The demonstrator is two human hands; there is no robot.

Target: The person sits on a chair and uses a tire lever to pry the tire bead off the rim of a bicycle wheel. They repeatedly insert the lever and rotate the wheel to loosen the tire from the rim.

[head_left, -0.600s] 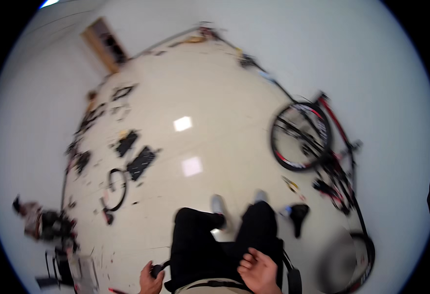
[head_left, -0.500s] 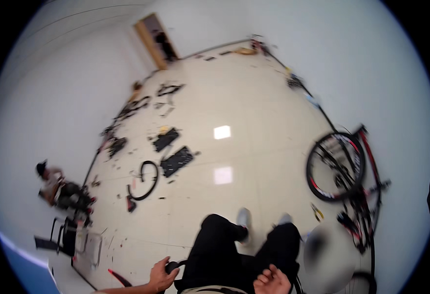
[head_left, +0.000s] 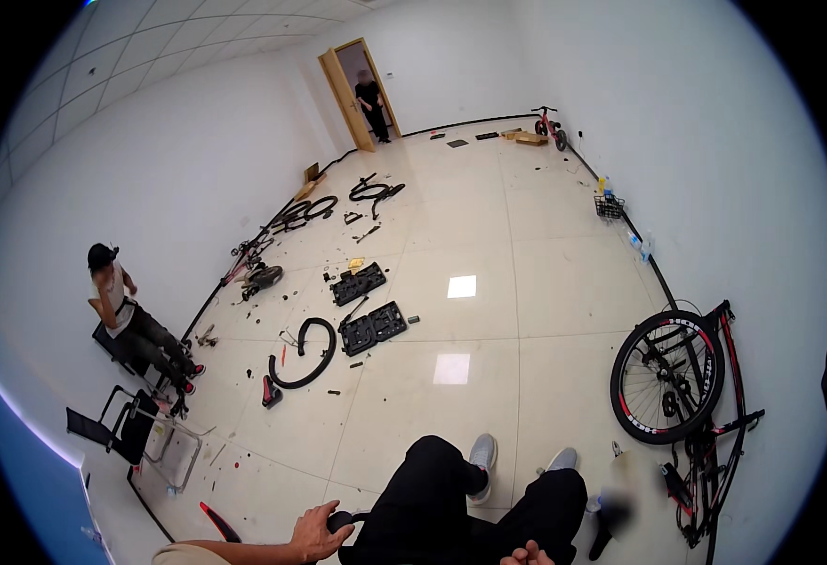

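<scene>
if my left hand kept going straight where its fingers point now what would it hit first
Most likely the black rounded piece right in front of your left hand; depth is unclear, so they may already touch. The black trouser leg lies beyond it.

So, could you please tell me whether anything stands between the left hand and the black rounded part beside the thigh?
Nothing visible does: the left hand is immediately beside the black rounded part; whether they actually touch is hard to tell.
</scene>
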